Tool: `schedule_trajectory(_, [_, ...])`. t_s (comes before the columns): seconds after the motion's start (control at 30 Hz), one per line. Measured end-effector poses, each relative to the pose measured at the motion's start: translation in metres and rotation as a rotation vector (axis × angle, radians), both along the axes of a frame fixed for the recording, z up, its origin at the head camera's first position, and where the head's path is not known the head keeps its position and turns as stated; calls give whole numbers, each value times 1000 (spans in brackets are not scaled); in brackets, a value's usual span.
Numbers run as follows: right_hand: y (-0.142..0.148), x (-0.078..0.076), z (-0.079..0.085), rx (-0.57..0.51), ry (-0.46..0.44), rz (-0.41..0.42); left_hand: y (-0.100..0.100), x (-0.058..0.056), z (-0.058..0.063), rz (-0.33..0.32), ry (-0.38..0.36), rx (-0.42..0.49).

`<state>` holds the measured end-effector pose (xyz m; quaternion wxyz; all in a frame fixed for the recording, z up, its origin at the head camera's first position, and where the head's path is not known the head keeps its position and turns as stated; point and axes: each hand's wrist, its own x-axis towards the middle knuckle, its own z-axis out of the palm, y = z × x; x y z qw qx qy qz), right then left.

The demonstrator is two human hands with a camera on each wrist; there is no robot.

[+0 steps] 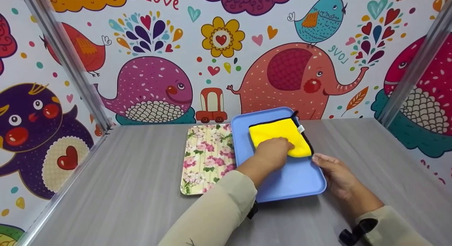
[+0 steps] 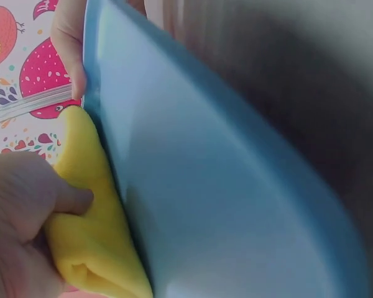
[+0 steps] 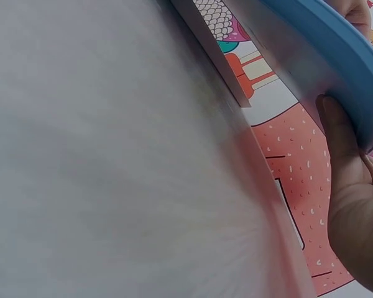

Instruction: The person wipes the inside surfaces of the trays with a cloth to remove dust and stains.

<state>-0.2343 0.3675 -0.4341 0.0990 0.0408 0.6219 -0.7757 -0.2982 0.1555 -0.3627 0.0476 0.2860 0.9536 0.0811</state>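
Observation:
A light blue tray [image 1: 293, 180] is raised off the table, tilted, its right rim gripped by my right hand [image 1: 339, 175]. In the right wrist view one digit of that right hand [image 3: 354, 198] lies against the tray's underside [image 3: 311, 68]. On the tray's inner face lies a yellow cloth [image 1: 272, 127] with black edging and a small white tag. My left hand [image 1: 273, 154] holds the cloth against the tray. The left wrist view shows the left hand [image 2: 25, 217] with a digit across the folded cloth [image 2: 96, 167]; its other fingertips are hidden.
A floral-patterned tray [image 1: 208, 157] lies on the grey wood-grain table [image 1: 141, 175], left of the blue tray and partly overlapped by it in view. Behind the table stands a wall [image 1: 219, 73] printed with cartoon animals. Metal posts [image 1: 67, 59] rise at both sides.

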Motion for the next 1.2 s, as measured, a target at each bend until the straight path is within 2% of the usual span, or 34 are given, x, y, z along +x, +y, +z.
schedule_trajectory(0.27, [0, -1, 0, 22, 0, -21, -10, -3, -2, -62, 78, -51])
schedule_trajectory(0.63, [1, -1, 1, 10, -45, -110, -22, -6, -1, -35, 51, -38])
schedule_trajectory(0.9, [4, -1, 1, -13, -43, -106, -31, -9, -4, -21, 41, -11])
schedule_trajectory(1.2, [8, -1, -1, -27, 10, -86, -36, -13, -8, -37, 99, -77])
